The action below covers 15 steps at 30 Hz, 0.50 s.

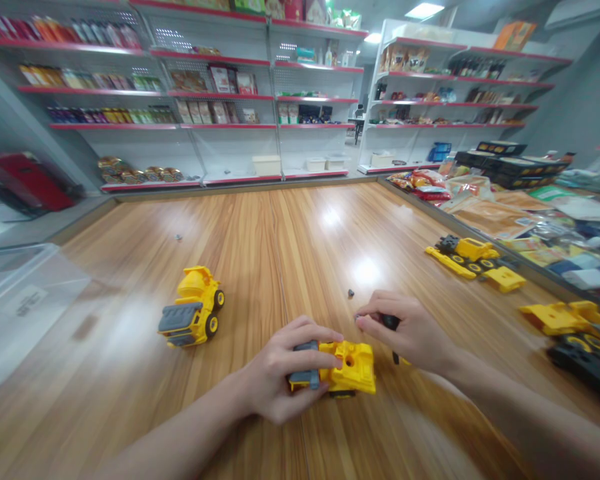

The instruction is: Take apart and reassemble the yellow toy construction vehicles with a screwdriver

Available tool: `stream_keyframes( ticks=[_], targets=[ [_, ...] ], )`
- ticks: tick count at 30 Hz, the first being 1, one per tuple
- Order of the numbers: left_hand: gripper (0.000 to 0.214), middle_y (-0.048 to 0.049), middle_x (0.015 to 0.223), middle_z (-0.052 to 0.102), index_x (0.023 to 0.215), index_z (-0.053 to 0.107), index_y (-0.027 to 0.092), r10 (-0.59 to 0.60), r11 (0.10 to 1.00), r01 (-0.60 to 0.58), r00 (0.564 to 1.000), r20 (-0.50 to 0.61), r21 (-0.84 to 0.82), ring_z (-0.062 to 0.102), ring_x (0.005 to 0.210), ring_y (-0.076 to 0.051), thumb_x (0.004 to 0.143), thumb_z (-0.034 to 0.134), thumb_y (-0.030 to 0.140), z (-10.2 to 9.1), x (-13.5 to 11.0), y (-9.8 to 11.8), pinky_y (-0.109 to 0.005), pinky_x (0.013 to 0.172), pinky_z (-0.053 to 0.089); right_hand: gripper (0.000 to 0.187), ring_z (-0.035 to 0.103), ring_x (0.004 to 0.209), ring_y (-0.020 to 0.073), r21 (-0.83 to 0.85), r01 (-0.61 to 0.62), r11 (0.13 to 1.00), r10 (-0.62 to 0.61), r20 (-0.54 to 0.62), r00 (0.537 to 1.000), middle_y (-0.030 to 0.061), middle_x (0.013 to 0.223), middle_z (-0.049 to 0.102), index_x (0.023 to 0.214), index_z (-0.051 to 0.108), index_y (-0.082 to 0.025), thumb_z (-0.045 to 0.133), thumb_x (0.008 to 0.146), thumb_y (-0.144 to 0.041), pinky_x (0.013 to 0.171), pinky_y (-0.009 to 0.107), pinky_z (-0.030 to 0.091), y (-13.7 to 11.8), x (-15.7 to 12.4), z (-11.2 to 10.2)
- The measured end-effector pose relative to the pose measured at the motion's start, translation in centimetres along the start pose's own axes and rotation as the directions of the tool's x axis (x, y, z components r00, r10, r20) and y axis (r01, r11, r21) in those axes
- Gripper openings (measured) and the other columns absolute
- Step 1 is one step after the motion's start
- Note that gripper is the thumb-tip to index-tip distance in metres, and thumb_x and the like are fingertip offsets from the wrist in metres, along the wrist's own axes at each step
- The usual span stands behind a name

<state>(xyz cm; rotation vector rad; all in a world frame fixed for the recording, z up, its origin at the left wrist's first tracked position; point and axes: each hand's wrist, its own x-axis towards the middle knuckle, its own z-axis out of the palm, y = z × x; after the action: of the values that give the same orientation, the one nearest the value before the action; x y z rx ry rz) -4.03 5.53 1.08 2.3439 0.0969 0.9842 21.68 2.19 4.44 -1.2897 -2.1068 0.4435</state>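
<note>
My left hand (pixel 285 370) is wrapped round a yellow and grey toy truck (pixel 357 373) on the table, its fingers over the body. A round hole shows in the truck's top, close to the fingertips. Just right of the truck, my right hand (pixel 405 327) pinches a small grey screw-like piece (pixel 359 318) between thumb and finger. A black rounded object (pixel 391 322) also shows within this hand; its kind is mostly hidden. Beyond the hands lies a small dark screw (pixel 351 293). Another yellow toy truck (pixel 197 307) with a grey front stands to the left.
More yellow toy vehicle parts (pixel 473 257) lie on the right, with a yellow and black vehicle (pixel 580 333) nearer. A clear plastic bin (pixel 20 300) stands at left. Another small piece (pixel 179 237) lies far left. Packaged goods (pixel 500 213) border the table; stocked shelves (pixel 225 127) stand behind.
</note>
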Motion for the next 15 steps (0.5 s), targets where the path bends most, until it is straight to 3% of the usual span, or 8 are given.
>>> stream_keyframes(
  ticks=[4,11,15],
  targets=[
    [0.042,-0.0166,0.126,0.060,0.114,0.066,0.016,-0.001,1.000,0.001,1.000,0.004,0.001,0.060,0.101,-0.025,0.073,0.066,0.008,0.0,0.1,0.0,-0.045,0.085,0.049,0.014,0.052,0.063,0.0112,0.172,0.071,0.983,-0.076,0.024,0.997,-0.0011,0.067,0.055,0.089,0.074,-0.019,0.063,0.090,-0.028,0.058,0.025,0.038,-1.6,-0.6,-0.7],
    [0.042,-0.0162,0.126,0.061,0.117,0.064,0.019,-0.001,1.000,0.001,1.000,0.016,0.002,0.060,0.101,-0.026,0.075,0.063,0.010,0.0,0.1,0.0,-0.046,0.084,0.049,0.016,0.050,0.060,0.0109,0.145,0.069,0.987,-0.088,0.129,0.988,-0.0010,0.068,0.051,0.096,0.076,-0.021,0.067,0.088,-0.032,0.057,0.025,0.036,-2.8,-1.1,-0.3],
    [0.040,-0.0169,0.124,0.061,0.116,0.065,0.018,0.001,1.000,-0.001,1.000,0.012,0.010,0.060,0.098,-0.026,0.077,0.064,0.012,0.0,0.1,0.0,-0.046,0.082,0.049,0.021,0.054,0.070,0.0134,0.201,0.016,0.980,-0.045,0.137,0.990,0.0009,0.076,0.058,0.101,0.071,-0.020,0.051,0.096,-0.028,0.064,0.028,0.039,-2.5,-1.0,-0.7]
  ],
)
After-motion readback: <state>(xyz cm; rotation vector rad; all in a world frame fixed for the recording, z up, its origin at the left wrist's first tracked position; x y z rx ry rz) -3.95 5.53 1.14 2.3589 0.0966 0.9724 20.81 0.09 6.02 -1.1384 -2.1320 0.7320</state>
